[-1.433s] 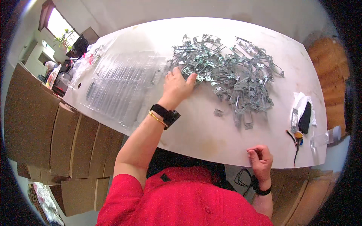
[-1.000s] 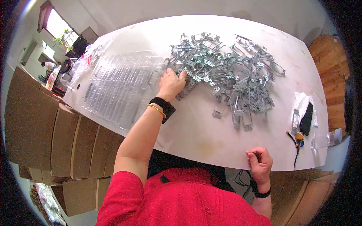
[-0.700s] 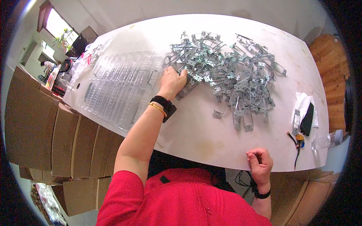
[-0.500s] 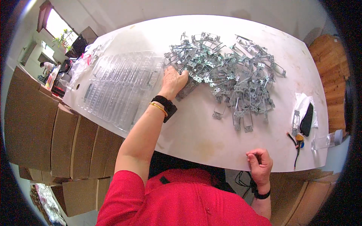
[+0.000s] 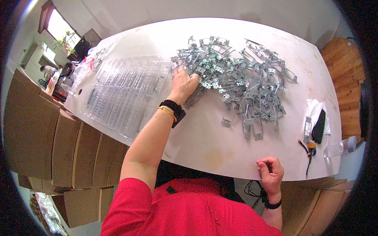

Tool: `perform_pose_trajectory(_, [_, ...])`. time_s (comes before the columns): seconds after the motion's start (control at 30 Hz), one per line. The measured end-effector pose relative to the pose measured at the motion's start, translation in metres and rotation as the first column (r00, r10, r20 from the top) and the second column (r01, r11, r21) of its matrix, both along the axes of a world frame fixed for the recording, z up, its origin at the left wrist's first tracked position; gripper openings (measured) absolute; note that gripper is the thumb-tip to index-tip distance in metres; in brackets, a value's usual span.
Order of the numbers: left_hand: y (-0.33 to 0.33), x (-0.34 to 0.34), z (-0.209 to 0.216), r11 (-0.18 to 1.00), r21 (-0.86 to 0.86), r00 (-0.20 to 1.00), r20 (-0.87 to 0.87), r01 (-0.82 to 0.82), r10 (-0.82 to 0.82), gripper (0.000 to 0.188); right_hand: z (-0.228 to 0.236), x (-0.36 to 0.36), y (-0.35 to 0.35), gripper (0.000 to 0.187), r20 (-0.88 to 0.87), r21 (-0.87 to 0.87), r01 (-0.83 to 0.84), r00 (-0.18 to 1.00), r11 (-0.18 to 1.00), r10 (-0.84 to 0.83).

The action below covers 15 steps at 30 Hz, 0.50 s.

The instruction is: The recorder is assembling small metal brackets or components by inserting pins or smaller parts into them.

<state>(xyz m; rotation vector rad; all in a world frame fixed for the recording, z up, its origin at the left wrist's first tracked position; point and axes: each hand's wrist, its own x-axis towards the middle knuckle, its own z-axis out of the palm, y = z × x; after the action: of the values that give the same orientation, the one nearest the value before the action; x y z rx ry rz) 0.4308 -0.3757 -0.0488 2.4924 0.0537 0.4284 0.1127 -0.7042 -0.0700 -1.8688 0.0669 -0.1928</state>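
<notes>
Spread over the middle of the white table is a tangled pile of grey metal brackets point(image 5: 252, 84) with thin wire-like bars. At the pile's left edge, my left hand point(image 5: 184, 84) rests against the brackets, thumb held apart from the fingers; the fingertips are partly hidden. Clear plastic trays point(image 5: 122, 92) with rows of narrow slots lie just left of that hand. My right hand point(image 5: 271, 173) is at the table's front edge, away from the pile, its fingers curled closed. Whatever it may hold is hidden.
At the right lie a white cloth point(image 5: 315, 108), a dark pouch point(image 5: 319, 126), a small tool with black handles point(image 5: 311, 148) and a clear bottle point(image 5: 340, 147). Cardboard boxes point(image 5: 35, 129) stand along the table's left side. Plastic bags point(image 5: 84, 67) sit at the far left.
My left hand has shifted very slightly at the pile's left edge. The right hand stays curled in the same place, and the pile looks unchanged.
</notes>
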Motion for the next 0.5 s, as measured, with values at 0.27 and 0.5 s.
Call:
perform_pose_trajectory(0.27, [-0.001, -0.002, 0.002, 0.999, 0.007, 0.993, -0.111, -0.039, 0.039, 0.065, -0.001, 0.0, 0.001, 0.01, 0.022, -0.004, -0.003, 1.0, 1.0, 0.003])
perform_pose_trajectory(0.5, [-0.003, 0.001, 0.013, 0.976, 0.196, 0.958, -0.251, -0.093, 0.141, 0.076, 0.0, 0.001, -0.001, 0.01, 0.01, -0.025, -0.017, 1.0, 1.0, 0.017])
